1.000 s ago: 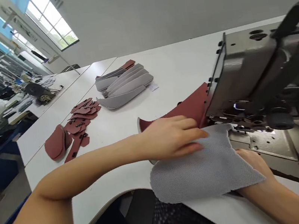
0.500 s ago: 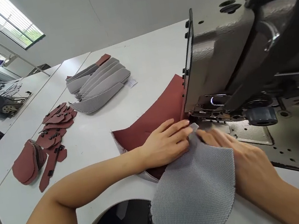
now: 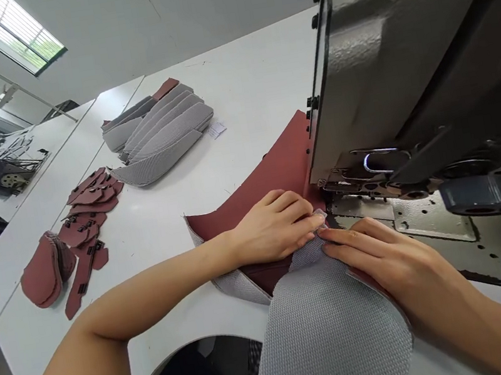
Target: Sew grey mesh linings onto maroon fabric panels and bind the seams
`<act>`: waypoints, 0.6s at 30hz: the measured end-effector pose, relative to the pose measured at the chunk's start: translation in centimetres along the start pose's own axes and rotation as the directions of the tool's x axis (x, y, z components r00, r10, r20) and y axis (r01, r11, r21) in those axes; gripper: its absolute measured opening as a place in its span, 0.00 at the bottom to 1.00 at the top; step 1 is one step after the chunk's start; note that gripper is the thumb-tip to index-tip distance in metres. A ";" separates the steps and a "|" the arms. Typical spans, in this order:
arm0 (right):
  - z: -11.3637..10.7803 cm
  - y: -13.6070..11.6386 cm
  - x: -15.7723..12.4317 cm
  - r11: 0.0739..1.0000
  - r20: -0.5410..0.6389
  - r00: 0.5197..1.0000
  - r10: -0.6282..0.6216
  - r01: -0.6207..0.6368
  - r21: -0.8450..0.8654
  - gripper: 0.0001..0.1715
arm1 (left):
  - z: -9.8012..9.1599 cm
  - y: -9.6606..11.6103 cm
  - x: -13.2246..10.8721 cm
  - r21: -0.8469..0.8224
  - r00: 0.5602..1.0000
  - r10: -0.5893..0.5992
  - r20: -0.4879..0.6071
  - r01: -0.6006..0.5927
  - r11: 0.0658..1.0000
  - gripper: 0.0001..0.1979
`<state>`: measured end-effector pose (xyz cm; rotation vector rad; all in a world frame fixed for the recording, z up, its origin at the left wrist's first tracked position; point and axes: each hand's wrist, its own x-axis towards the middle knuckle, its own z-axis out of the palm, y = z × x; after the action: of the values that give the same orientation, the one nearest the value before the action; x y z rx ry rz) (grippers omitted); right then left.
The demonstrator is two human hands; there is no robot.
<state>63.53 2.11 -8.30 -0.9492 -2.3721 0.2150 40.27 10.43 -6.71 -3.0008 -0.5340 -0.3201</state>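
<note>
A grey woven fabric piece (image 3: 331,333) hangs towards me over the front edge of the table, its narrow top end bunched at the sewing machine (image 3: 372,86). My left hand (image 3: 278,224) rests across a maroon panel (image 3: 256,180) with grey woven backing, its curled fingertips gripping the grey piece's narrow end. From the other side, my right hand (image 3: 387,254) pinches the same edge, its thumb hidden. A maroon underside shows along the grey piece's right border. Both sets of fingertips meet just in front of the machine's stitching area, where the needle cannot be made out.
Grey curved panels (image 3: 165,131) lie in a fanned stack farther back on the white table (image 3: 160,217). To the left are small maroon pieces with black clips (image 3: 87,219) and a pile of rounded maroon pieces (image 3: 45,274). The machine's bed fills the right side.
My right hand has turned the grey piece's right edge over, exposing its maroon underside, and its fingers have settled nearer my left fingertips. My left fingers have curled more. The view has shifted closer to the machine.
</note>
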 end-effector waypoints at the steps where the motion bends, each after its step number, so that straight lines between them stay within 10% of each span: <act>1: -0.1 0.0 0.1 1.000 -0.008 1.000 -0.011 0.011 0.000 0.18 | 0.1 -0.4 0.0 0.008 0.999 0.028 -0.025 -0.028 1.000 0.16; 18: 0.2 0.1 0.4 0.999 -0.102 0.995 0.008 -0.012 -0.036 0.17 | 1.6 -1.1 -0.5 -0.030 0.981 0.096 -0.170 -0.102 0.994 0.20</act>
<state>63.25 2.43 -8.31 -0.9659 -2.2861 0.1243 39.75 11.47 -8.31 -2.9860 -0.3655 -0.5753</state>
